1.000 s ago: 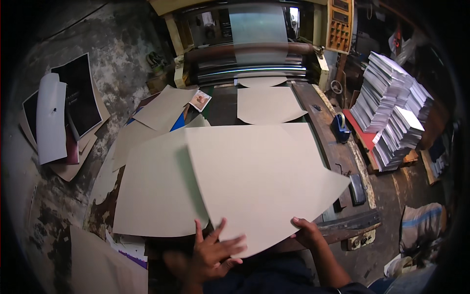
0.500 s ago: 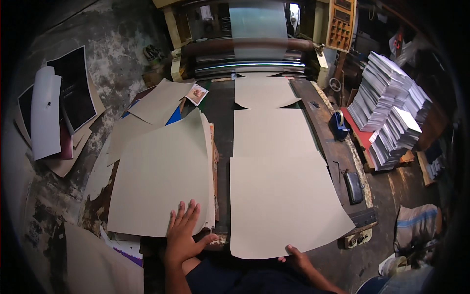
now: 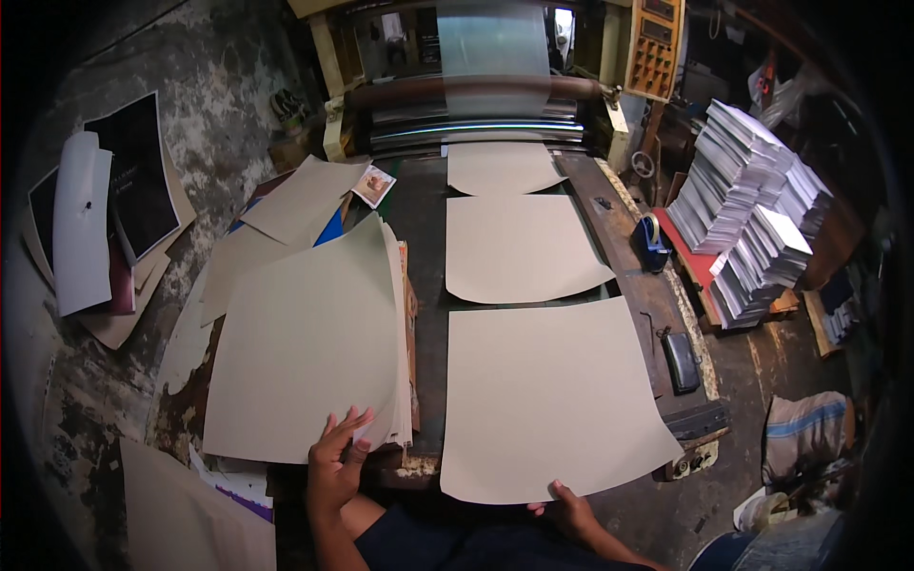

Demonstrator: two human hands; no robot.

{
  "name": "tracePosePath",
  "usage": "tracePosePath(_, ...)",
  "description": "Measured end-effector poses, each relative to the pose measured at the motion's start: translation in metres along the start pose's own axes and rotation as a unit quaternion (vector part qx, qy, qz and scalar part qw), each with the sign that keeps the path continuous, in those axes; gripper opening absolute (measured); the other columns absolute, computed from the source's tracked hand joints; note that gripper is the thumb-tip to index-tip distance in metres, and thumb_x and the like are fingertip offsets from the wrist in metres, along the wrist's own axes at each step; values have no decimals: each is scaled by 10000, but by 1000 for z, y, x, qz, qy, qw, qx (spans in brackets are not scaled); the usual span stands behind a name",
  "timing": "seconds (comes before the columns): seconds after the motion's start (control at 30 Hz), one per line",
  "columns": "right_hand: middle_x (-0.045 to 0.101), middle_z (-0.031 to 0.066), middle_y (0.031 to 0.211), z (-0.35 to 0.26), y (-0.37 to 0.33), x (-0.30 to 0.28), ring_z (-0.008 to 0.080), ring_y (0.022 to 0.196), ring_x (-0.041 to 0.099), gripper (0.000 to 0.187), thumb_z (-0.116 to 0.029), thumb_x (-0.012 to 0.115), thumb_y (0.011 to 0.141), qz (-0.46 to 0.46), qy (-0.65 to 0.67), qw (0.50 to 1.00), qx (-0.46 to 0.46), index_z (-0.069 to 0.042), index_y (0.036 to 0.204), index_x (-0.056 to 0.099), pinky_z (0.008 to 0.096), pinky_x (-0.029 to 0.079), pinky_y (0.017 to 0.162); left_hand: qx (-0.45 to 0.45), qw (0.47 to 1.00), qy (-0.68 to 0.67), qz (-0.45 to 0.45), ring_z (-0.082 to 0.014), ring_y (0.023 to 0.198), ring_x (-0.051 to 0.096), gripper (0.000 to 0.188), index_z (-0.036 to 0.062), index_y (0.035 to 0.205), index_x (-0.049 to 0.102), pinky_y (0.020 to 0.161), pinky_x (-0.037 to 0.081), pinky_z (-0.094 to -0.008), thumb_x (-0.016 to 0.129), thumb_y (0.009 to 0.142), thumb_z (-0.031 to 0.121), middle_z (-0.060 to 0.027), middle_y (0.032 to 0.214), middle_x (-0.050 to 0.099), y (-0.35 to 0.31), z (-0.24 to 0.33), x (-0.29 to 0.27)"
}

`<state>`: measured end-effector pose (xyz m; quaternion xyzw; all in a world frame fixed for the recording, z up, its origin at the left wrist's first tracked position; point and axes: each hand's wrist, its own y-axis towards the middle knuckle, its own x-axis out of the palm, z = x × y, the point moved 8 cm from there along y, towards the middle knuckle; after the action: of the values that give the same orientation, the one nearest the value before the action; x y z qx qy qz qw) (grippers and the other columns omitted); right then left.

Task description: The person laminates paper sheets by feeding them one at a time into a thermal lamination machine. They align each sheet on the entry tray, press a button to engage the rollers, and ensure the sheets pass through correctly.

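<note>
The left hand (image 3: 338, 452) and the right hand (image 3: 568, 511) are bare, as are the slim, tapering forearms (image 3: 331, 535). At the lower edge shows a dark navy garment (image 3: 447, 541), nearly black in the shade, its cloth plain and matte; which kind of garment cannot be told. Beside its left border is a small rounded bare patch, apparently of a leg (image 3: 362, 516).

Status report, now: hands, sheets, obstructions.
Left hand at near edge of paper stack; right hand pinching near edge of front sheet. Two more sheets ahead, toward rollers. Tape dispenser, black case off to the right.
</note>
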<state>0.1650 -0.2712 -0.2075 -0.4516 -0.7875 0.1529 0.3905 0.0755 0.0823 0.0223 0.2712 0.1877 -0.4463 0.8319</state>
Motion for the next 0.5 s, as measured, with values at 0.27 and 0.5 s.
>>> tracePosePath(0.27,657,230,988,-20,30,16,266,833,605,451,-379,472,1005,-18,56,998,12,37,1178,490,408,492,819,-97,977,168,93,-301,1306,516,313,123,1162,680,1166,152,-587,535,999,348,-41,1225,678,-19,20,13)
tracePosePath(0.5,653,229,967,-37,54,26,254,794,589,439,-368,457,1011,-41,63,997,18,44,1162,484,424,492,822,-187,938,268,117,-293,1379,429,400,191,1197,674,1141,107,-673,453,1008,466,21,1319,624,-27,32,18)
